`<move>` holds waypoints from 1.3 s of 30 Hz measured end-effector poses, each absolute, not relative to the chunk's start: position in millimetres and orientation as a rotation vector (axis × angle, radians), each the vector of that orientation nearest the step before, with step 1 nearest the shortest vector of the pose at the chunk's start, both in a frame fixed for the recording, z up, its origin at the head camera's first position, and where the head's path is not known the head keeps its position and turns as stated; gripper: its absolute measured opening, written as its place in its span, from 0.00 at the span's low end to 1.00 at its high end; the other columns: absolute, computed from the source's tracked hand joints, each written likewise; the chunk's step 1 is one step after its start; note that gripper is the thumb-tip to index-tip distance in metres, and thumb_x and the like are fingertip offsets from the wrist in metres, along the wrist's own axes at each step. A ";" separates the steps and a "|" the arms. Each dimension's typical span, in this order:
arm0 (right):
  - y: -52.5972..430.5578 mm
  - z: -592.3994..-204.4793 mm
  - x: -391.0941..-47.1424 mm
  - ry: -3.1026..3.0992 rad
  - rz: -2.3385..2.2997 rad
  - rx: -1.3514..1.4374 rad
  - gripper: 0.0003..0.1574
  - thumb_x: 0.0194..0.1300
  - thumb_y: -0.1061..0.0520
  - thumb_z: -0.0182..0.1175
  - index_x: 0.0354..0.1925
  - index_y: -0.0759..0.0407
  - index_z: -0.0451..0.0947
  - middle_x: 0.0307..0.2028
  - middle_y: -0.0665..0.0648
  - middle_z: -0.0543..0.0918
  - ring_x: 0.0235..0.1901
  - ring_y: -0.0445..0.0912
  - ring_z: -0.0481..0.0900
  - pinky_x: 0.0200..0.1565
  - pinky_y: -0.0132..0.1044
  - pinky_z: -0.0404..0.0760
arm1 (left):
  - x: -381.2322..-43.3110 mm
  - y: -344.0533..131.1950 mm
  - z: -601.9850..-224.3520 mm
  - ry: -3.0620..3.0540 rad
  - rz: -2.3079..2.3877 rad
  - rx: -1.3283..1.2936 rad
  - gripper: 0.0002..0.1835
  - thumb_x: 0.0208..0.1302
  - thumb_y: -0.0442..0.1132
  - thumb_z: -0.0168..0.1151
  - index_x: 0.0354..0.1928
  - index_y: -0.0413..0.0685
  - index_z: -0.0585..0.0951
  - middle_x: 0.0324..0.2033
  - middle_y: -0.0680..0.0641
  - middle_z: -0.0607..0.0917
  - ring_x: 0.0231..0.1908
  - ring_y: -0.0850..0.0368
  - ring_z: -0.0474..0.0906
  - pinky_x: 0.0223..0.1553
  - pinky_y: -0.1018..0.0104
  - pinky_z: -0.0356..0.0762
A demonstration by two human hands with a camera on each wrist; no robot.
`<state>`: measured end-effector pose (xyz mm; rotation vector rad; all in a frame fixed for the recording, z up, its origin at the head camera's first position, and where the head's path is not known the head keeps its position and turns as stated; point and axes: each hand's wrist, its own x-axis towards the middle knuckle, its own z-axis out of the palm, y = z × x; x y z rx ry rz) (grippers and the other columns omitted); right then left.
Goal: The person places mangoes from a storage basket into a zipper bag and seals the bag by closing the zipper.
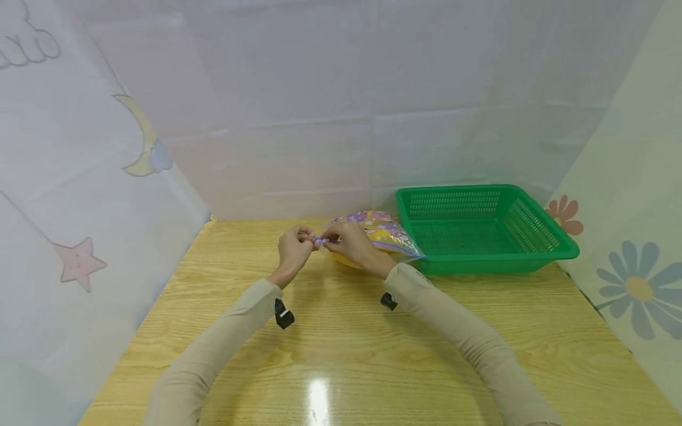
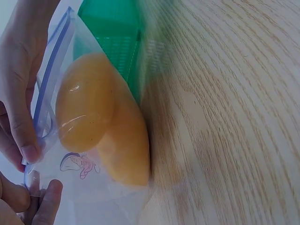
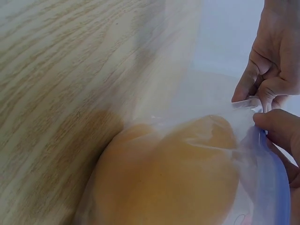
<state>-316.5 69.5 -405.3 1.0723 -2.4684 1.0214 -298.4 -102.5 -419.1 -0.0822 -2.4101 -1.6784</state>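
A clear printed zip bag (image 1: 391, 236) with a purple closure strip (image 3: 276, 187) stands over the table's far part. Smooth, oval, yellow-orange things (image 2: 86, 101) lie inside it, seen through the plastic. At the bag's top corner my left hand (image 1: 295, 248) pinches the edge between thumb and fingers. Close beside it, my right hand (image 1: 354, 242) pinches the closure strip, its thumb and fingertips on either side. The two hands' fingertips nearly meet in the right wrist view, where the left hand (image 3: 276, 61) comes from above.
A green slotted plastic basket (image 1: 485, 260) stands at the back right, with the bag's right corner against its near-left side. The wooden table (image 1: 319, 343) ends at a pale cloth backdrop (image 1: 298, 148) with printed flowers and a moon on the sides.
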 end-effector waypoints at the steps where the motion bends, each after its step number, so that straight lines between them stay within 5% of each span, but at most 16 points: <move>1: 69.5 -404.8 -316.3 -2.468 1.010 1.075 0.04 0.61 0.66 0.69 0.36 0.65 0.88 0.31 0.56 0.88 0.30 0.43 0.83 0.34 0.29 0.81 | -298.0 -102.3 -419.0 -2.411 -1.682 -0.078 0.03 0.67 0.27 0.58 0.39 0.34 0.81 0.30 0.39 0.86 0.30 0.48 0.86 0.35 0.60 0.85; 17: 80.1 -399.0 -315.5 -2.422 0.932 1.228 0.05 0.58 0.69 0.67 0.35 0.67 0.86 0.30 0.57 0.87 0.28 0.43 0.83 0.32 0.27 0.80 | -297.6 -97.3 -415.9 -2.430 -1.659 -0.080 0.03 0.67 0.27 0.59 0.39 0.35 0.81 0.29 0.41 0.87 0.32 0.44 0.86 0.32 0.63 0.84; 24: 84.3 -392.6 -314.8 -2.444 0.895 1.229 0.05 0.59 0.69 0.66 0.35 0.67 0.86 0.31 0.57 0.87 0.29 0.44 0.83 0.34 0.28 0.81 | -299.8 -97.9 -411.9 -2.423 -1.619 -0.044 0.04 0.65 0.27 0.59 0.36 0.37 0.82 0.28 0.42 0.87 0.27 0.54 0.85 0.27 0.68 0.81; 33: 90.3 -389.7 -317.3 -2.407 0.881 1.223 0.06 0.57 0.70 0.66 0.35 0.67 0.86 0.30 0.58 0.87 0.29 0.45 0.83 0.33 0.31 0.82 | -303.4 -100.5 -406.7 -2.394 -1.614 -0.032 0.04 0.65 0.28 0.59 0.36 0.37 0.82 0.29 0.41 0.88 0.26 0.54 0.85 0.21 0.73 0.74; 39: 95.4 -390.4 -320.7 -2.395 0.858 1.203 0.06 0.54 0.69 0.68 0.34 0.66 0.86 0.29 0.58 0.87 0.28 0.45 0.83 0.32 0.32 0.82 | -305.9 -101.9 -404.5 -2.387 -1.620 -0.023 0.03 0.66 0.29 0.59 0.37 0.37 0.82 0.30 0.41 0.87 0.27 0.53 0.85 0.24 0.69 0.79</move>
